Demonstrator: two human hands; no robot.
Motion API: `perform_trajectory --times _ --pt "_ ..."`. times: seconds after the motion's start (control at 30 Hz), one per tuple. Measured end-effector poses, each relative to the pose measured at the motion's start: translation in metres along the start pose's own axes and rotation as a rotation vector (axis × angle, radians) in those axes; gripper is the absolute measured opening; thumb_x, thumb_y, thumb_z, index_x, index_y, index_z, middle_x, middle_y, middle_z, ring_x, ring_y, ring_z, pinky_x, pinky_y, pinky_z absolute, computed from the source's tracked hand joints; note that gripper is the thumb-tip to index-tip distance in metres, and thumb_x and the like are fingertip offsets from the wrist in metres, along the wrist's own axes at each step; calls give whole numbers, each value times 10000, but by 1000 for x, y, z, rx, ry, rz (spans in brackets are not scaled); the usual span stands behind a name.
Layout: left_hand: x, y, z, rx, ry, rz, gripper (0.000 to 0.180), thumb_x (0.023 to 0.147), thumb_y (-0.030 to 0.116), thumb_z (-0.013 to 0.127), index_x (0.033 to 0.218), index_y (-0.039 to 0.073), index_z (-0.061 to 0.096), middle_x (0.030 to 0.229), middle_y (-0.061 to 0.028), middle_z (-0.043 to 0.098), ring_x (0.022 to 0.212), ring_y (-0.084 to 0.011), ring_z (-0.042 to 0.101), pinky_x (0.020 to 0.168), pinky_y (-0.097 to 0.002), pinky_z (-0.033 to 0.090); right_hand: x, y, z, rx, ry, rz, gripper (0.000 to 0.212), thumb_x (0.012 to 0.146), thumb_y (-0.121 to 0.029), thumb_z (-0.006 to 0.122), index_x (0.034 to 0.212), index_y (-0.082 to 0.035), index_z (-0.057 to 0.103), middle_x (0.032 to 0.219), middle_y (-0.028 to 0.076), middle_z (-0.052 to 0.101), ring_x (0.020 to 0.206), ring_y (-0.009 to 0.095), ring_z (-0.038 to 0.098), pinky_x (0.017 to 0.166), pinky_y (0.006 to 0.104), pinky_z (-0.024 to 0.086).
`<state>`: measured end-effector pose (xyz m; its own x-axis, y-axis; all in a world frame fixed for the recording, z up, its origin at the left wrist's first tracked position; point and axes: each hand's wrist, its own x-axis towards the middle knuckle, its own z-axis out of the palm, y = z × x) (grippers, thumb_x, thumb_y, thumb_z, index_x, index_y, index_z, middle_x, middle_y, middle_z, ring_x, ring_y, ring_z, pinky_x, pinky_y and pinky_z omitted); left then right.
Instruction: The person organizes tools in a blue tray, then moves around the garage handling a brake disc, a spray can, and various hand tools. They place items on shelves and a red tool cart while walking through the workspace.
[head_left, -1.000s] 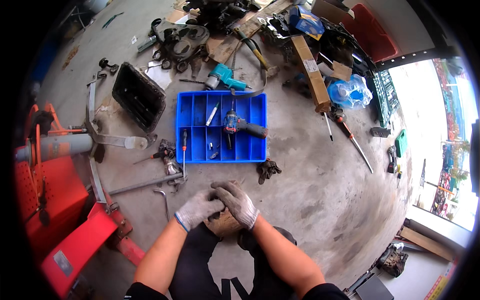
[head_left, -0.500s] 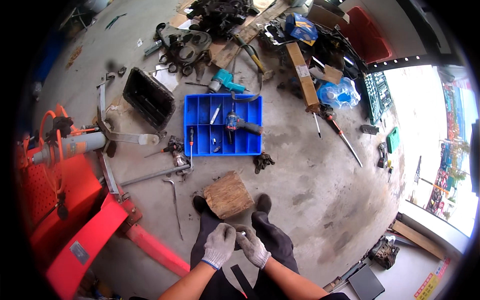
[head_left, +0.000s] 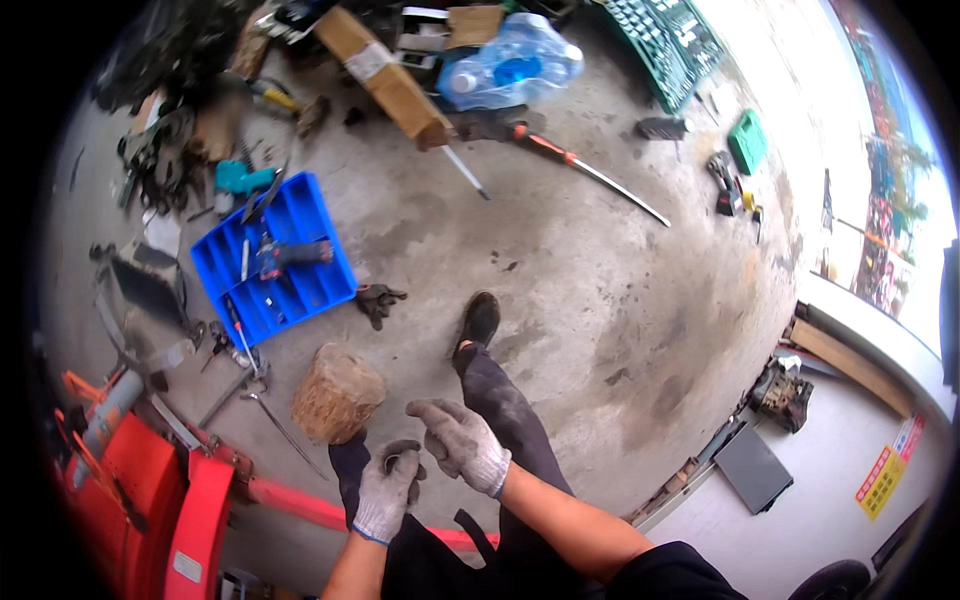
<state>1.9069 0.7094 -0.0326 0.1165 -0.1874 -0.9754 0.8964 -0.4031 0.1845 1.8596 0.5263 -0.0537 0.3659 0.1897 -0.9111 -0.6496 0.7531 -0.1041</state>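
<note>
My left hand (head_left: 388,492), in a grey-white knit glove, is low in front of my legs with its fingers curled. Something small and dark shows at its fingertips, too unclear to name. My right hand (head_left: 462,440), gloved alike, is just right of it and a little higher, fingers stretched out to the left and nothing visible in them. The two hands are apart. Beyond my left hand stands a wooden block (head_left: 338,393) on the floor by my left leg. A dark glove (head_left: 379,304) lies farther off, beside the blue divided tray (head_left: 346,284).
A cordless power tool (head_left: 290,257) lies in the tray. A bent metal bar (head_left: 285,430) and a red jack-like machine (head_left: 205,510) are at left. A long orange-handled screwdriver (head_left: 600,180), blue-clear plastic bottles (head_left: 512,68) and a green socket case (head_left: 665,45) lie far off.
My hands have come apart, the right stretching its fingers out. The view has swung right, so the tray and block appear farther left. My right foot has moved forward.
</note>
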Motion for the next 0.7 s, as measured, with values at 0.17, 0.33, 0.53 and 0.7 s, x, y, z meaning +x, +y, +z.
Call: perform_trajectory --times 0.17,0.33,0.53,0.7 --pt "36 91 199 160 -254 158 446 1054 444 587 1145 12 646 796 -60 656 574 -120 564 519 -274 455 -71 -130 -156 776 -126 -234 505 1081 -516 399 1158 -89 656 580 -37 399 420 102 314 404 271 281" --pt "35 154 357 164 -449 252 371 1055 353 547 1097 -6 634 889 -105 696 819 -179 683 702 -289 550 -129 -220 -268 729 -190 -763 494 1062 -401 455 1360 -38 611 773 100 672 458 140 473 423 309 409" --pt "33 219 479 184 -510 132 358 1027 244 520 1217 -42 620 916 -129 711 788 -183 688 666 -286 552 -181 -311 -330 904 -63 -883 539 1035 -346 457 1484 -54 520 958 164 693 409 159 461 382 315 401" --pt "46 298 594 333 -504 258 353 1018 251 581 1230 -28 625 887 -112 708 736 -165 662 627 -271 533 -206 -376 -393 1145 -533 -855 583 1090 -408 359 1534 -38 432 653 115 583 346 161 417 334 313 376"
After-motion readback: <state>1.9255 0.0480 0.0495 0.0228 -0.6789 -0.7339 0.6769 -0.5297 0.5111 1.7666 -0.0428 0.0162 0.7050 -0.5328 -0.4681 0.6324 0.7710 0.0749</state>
